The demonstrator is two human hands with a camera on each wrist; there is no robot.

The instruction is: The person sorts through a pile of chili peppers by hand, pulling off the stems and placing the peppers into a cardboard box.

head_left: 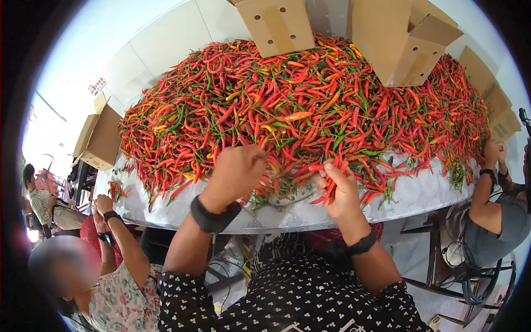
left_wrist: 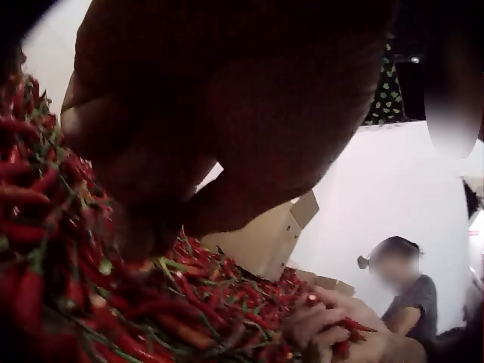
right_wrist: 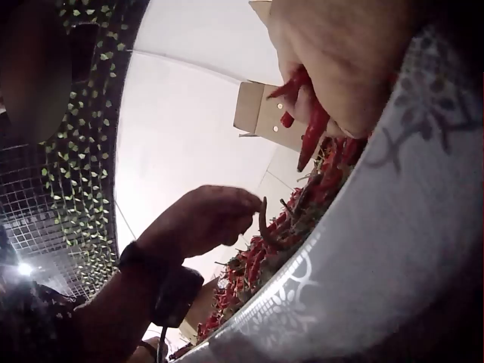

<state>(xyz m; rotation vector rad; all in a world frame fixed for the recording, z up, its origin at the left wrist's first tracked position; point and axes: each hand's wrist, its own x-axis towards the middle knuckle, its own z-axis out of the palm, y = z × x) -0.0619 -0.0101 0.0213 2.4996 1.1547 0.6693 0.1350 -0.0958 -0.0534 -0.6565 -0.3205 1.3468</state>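
A wide heap of red chili peppers, with some green and orange ones, covers much of the table. My right hand holds several red chilies in curled fingers, their pointed ends sticking out. Left of it, my left hand is bent over the near edge of the heap, thumb and fingers drawn together. In the right wrist view a thin, curved chili hangs from its fingertips. In the left wrist view this hand is dark, and its fingertips overlap the heap. Green stems lie between the two hands.
Cardboard boxes stand on and behind the heap, another box at the left. The pale tablecloth shows along the front edge. People sit on both sides, one in a floral top, another's arm at the right.
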